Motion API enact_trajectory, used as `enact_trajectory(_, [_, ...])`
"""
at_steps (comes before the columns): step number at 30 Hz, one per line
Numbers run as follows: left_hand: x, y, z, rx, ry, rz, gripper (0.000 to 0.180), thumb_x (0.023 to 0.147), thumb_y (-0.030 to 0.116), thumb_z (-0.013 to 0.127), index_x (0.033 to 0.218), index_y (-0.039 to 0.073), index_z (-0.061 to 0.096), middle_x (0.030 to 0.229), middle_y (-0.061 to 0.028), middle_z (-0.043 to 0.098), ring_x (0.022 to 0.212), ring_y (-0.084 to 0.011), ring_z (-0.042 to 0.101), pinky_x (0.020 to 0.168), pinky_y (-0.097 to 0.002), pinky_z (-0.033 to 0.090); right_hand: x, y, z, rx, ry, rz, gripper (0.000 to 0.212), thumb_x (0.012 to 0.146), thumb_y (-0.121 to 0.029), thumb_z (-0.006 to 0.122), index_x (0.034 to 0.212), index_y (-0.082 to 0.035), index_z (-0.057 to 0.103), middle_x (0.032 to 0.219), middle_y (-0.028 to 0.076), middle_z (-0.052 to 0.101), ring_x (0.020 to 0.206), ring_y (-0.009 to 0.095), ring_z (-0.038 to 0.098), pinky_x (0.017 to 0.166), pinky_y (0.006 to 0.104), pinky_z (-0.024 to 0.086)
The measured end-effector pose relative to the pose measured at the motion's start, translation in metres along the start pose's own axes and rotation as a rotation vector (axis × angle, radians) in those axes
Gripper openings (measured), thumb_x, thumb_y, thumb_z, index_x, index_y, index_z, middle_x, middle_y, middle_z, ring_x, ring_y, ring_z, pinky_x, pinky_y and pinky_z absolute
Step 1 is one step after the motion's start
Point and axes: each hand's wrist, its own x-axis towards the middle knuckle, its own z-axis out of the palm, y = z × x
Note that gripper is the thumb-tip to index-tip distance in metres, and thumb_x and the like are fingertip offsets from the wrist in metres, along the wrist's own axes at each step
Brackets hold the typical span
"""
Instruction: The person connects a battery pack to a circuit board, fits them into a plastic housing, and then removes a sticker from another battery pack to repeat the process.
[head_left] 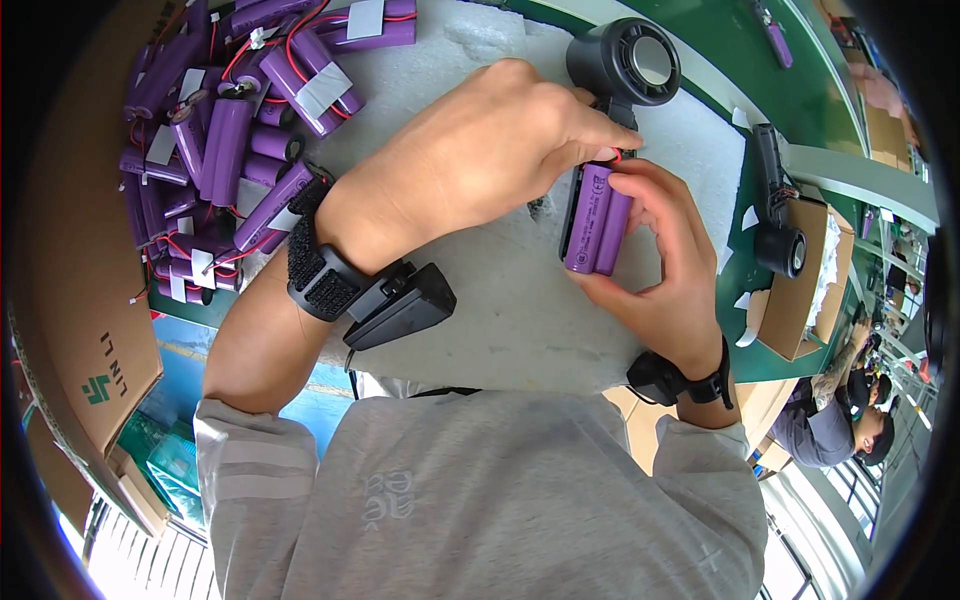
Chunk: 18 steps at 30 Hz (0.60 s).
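A black handheld fan [592, 62] lies on the pale work mat, its round head pointing away from me. In its open handle sits a pack of two purple battery cells [598, 225], side by side. My right hand [678, 245] curls round the handle from the right, thumb at the near end and fingers by the far end of the cells. From the left, my left hand [500, 125] reaches across, its fingertips pinched on a short red wire [616, 155] between the pack and the fan head. The wire's far end is hidden by my fingers.
Several purple battery packs [228, 150] with wires lie piled at the far left, beside a large cardboard box [75, 270]. On the right are another black fan [775, 245] and a small open carton [795, 300]. A person [825, 430] sits farther right.
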Motion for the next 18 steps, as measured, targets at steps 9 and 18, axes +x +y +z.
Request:
enact_trajectory(9, [0.0009, -0.0048, 0.0021, -0.064, 0.019, -0.006, 0.024, 0.085, 0.007, 0.066, 0.108, 0.009, 0.071, 0.089, -0.0155, 0.067, 0.068, -0.0332, 0.062, 0.059, -0.0368, 0.048, -0.0002, 0.0028, -0.0038, -0.106, 0.059, -0.120, 0.052, 0.060, 0.002, 0.081, 0.109, 0.000, 0.063, 0.128, 0.015, 0.054, 0.095, 0.021, 0.062, 0.081, 0.0312, 0.052])
enact_trajectory(18, [0.0037, -0.0075, -0.0012, -0.094, -0.009, -0.032, 0.025, 0.086, 0.005, 0.065, 0.110, 0.010, 0.070, 0.089, -0.0149, 0.067, 0.070, -0.0328, 0.063, 0.060, -0.0369, 0.048, 0.0000, 0.0044, -0.0029, -0.031, 0.093, -0.107, 0.043, 0.058, -0.006, 0.087, 0.091, -0.004, 0.061, 0.126, 0.020, 0.059, 0.089, 0.026, 0.064, 0.074, 0.0319, 0.055])
